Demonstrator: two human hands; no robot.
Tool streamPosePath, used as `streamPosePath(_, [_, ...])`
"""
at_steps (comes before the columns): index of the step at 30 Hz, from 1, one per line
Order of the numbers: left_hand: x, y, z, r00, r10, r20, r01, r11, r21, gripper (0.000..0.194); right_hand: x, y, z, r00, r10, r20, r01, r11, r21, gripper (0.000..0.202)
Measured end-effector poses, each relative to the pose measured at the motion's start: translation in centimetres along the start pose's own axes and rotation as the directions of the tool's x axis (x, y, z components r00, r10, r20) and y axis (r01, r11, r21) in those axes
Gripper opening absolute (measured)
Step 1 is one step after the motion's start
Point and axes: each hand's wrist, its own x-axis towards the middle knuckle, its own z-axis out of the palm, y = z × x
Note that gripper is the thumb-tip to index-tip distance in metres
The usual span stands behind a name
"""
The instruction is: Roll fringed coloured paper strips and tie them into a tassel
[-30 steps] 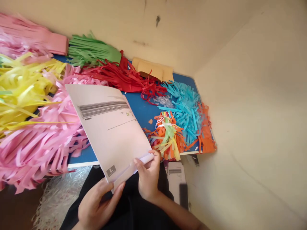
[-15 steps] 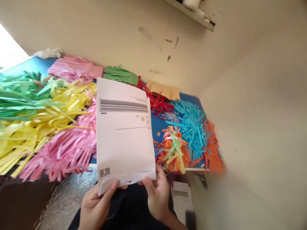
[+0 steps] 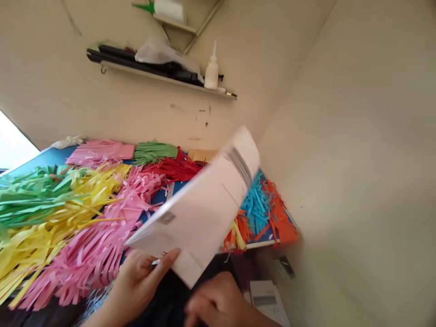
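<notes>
A white paper packet (image 3: 200,213) with a printed barcode and a grey label box slants up to the right in front of me. My left hand (image 3: 139,277) pinches its lower edge, the thumb lying on the face turned to me. Below the packet's bottom corner, my right hand (image 3: 218,299) is apart from it, fingers curled in and slightly blurred; nothing shows in them. Behind the packet lie red paper strips (image 3: 177,168), and left of it a pink fringed bundle (image 3: 98,240).
On the blue table (image 3: 54,156) lie yellow strips (image 3: 68,213), green strips (image 3: 30,195), blue strips (image 3: 255,209) and orange strips (image 3: 279,218). A wall shelf (image 3: 163,81) carries a white bottle (image 3: 211,72). Another white printed packet (image 3: 267,297) lies low on the right.
The packet has swung from nearly upright to a slant, its top going right. My right hand has let go of it and dropped below. The view has tilted up, showing the shelf.
</notes>
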Motion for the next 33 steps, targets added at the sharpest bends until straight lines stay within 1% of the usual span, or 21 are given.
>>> streamPosePath(1, [1.0,1.5,-1.1,0.988,0.119,0.096,-0.130,0.986,0.107,0.029,-0.5,-1.6,-1.7,0.997,-0.068,0.037,0.073,0.987,-0.145,0.037])
streamPosePath(2, [1.9,3.1,-1.9,0.949,0.210,0.234,-0.258,0.946,0.197,0.026,-0.8,-3.1,-3.2,0.995,-0.100,0.032,0.104,0.969,-0.224,0.026])
streamPosePath(3, [2.7,4.7,-2.4,0.872,0.274,0.405,-0.396,0.881,0.258,0.023,-0.8,-4.4,-4.4,0.992,-0.130,-0.005,0.123,0.950,-0.286,0.020])
streamPosePath(4, [3.5,6.1,-2.5,0.767,0.299,0.568,-0.525,0.801,0.289,0.020,-0.5,-5.3,-5.3,0.987,-0.150,-0.063,0.120,0.933,-0.341,0.031])
streamPosePath(5, [4.1,7.4,-2.2,0.657,0.283,0.698,-0.624,0.724,0.293,0.018,0.0,-5.9,-5.9,0.984,-0.153,-0.095,0.106,0.920,-0.378,0.046])
streamPosePath(6, [4.7,8.3,-1.9,0.568,0.243,0.786,-0.685,0.669,0.289,0.016,0.8,-6.1,-6.3,0.985,-0.147,-0.091,0.099,0.910,-0.404,0.053])
streamPosePath(7, [5.1,8.9,-1.4,0.531,0.197,0.824,-0.701,0.649,0.296,0.016,1.6,-5.9,-6.6,0.989,-0.130,-0.066,0.092,0.907,-0.411,0.050])
streamPosePath(8, [5.5,9.1,-1.0,0.545,0.164,0.822,-0.670,0.674,0.310,0.017,2.3,-5.3,-6.8,0.993,-0.109,-0.046,0.081,0.912,-0.403,0.039])
streamPosePath(9, [5.8,8.9,-0.7,0.594,0.150,0.790,-0.601,0.736,0.312,0.018,2.8,-4.4,-7.0,0.995,-0.086,-0.054,0.059,0.923,-0.381,0.027])
streamPosePath(10, [5.9,8.4,-0.5,0.653,0.158,0.741,-0.510,0.815,0.275,0.018,3.1,-3.3,-7.3,0.992,-0.067,-0.106,0.026,0.937,-0.348,0.022])
streamPosePath(11, [5.9,7.6,-0.3,0.718,0.182,0.672,-0.412,0.889,0.199,0.018,3.1,-2.0,-7.8,0.976,-0.053,-0.210,-0.015,0.950,-0.313,0.023])
streamPosePath(12, [5.7,6.5,-0.1,0.777,0.213,0.593,-0.329,0.940,0.094,0.020,3.0,-0.6,-8.3,0.941,-0.044,-0.336,-0.055,0.959,-0.278,0.025])
streamPosePath(13, [5.3,5.4,0.1,0.826,0.240,0.510,-0.272,0.962,-0.011,0.027,2.6,0.8,-8.8,0.896,-0.032,-0.444,-0.083,0.968,-0.238,0.024])
streamPosePath(14, [4.9,4.4,0.5,0.874,0.244,0.420,-0.234,0.969,-0.074,0.031,2.2,2.1,-9.3,0.859,-0.015,-0.513,-0.097,0.976,-0.193,0.024])
streamPosePath(16, [4.0,2.7,1.7,0.941,0.222,0.254,-0.193,0.972,-0.132,0.026,1.3,4.1,-9.8,0.823,0.013,-0.568,-0.096,0.989,-0.115,0.024])
streamPosePath(17, [3.6,2.2,2.3,0.960,0.202,0.194,-0.174,0.973,-0.154,0.022,0.9,4.8,-9.9,0.813,0.020,-0.582,-0.089,0.992,-0.090,0.024])
streamPosePath(19, [3.1,1.8,3.4,0.973,0.170,0.154,-0.134,0.966,-0.220,0.020,0.5,5.4,-9.7,0.803,0.019,-0.596,-0.080,0.994,-0.076,0.024])
streamPosePath(21, [2.9,1.8,4.0,0.977,0.135,0.168,-0.084,0.957,-0.278,0.023,0.4,5.4,-9.4,0.816,-0.010,-0.578,-0.073,0.990,-0.119,0.021])
streamPosePath(24, [2.6,1.6,4.0,0.988,0.061,0.143,-0.015,0.953,-0.303,0.029,0.6,4.5,-9.1,0.852,-0.080,-0.517,-0.055,0.969,-0.241,0.015])
streamPosePath(28, [1.1,0.5,4.4,0.998,-0.016,0.061,0.036,0.941,-0.337,0.028,1.3,3.0,-8.4,0.874,-0.164,-0.458,-0.004,0.939,-0.343,0.011])
streamPosePath(33, [-0.3,-0.8,6.2,0.987,-0.130,-0.098,0.054,0.831,-0.553,0.030,2.5,2.2,-6.6,0.915,-0.167,-0.368,0.026,0.933,-0.358,0.009])
